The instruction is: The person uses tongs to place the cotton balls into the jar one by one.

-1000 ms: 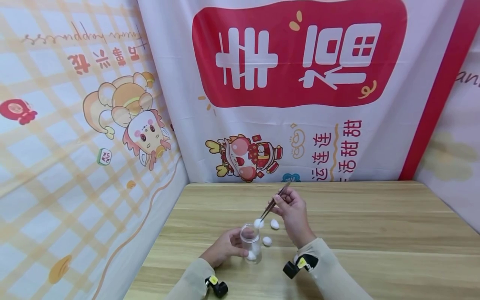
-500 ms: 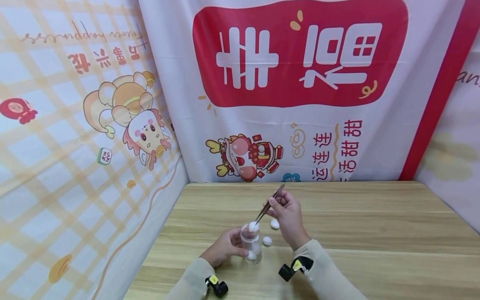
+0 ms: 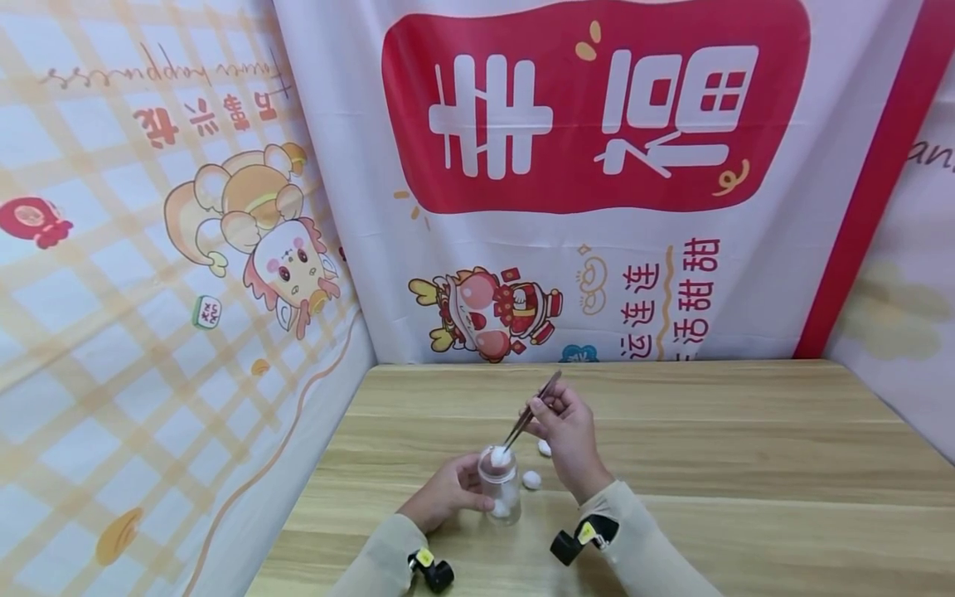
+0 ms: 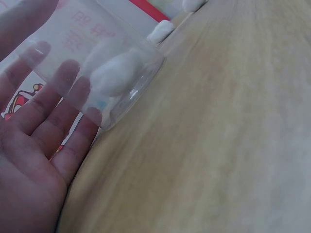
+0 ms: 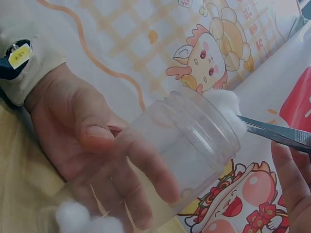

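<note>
Clear glossy jar point(image 5: 199, 141), smooth metal tweezers point(image 5: 277, 132), fluffy matt cotton balls point(image 3: 531, 480), wood-grain tabletop point(image 3: 709, 448)

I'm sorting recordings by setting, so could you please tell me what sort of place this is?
Probably a makeshift recording booth indoors: printed sheets hang behind and beside a wood-grain table, and small cameras sit on both wrists.
</note>
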Motion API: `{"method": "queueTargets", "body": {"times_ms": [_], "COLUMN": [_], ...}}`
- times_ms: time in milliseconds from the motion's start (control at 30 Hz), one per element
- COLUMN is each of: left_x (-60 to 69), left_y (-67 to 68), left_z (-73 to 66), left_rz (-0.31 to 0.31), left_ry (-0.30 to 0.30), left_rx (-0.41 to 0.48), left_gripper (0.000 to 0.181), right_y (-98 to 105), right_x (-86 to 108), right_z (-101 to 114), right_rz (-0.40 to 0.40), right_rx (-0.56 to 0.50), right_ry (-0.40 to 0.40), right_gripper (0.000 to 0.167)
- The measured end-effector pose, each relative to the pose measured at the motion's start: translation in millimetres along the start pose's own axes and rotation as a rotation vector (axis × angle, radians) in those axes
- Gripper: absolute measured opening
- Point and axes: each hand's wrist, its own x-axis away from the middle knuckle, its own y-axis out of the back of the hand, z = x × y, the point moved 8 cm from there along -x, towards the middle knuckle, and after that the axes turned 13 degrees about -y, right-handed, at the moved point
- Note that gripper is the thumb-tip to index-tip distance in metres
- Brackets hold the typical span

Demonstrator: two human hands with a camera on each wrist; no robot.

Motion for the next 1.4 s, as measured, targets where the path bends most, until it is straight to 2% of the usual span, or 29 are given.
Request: {"method": "queueTargets", "body": {"times_ms": [300, 733, 1167, 1400], "left_x": [-0.2, 0.8, 0.8, 1.4], "left_y": [-0.6, -1.6, -0.3, -0.2], "left_z": [0.1, -1.0, 0.0, -0.7], "left_rz": [0.017, 0.017, 0.012, 0.008], "left_ry": [-0.012, -0.028, 0.010, -0.011], "left_rx": [0.031, 0.030, 0.029, -0.003], "left_gripper": [0.062, 0.063, 0.061, 0.061], "right_y": [-3, -1, -5, -5], "right_x": [-0.4, -2.0, 0.9, 2.3], "right_z": [-7, -16, -17, -19], "right_rz": [-0.006, -0.029, 0.018, 0.037], "right_rx": [-0.027, 0.011, 0.006, 0.003], "right_ry": [-0.003, -0.020, -0.043, -0.039], "right_gripper": [0.014, 0.014, 0.019, 0.022]}}
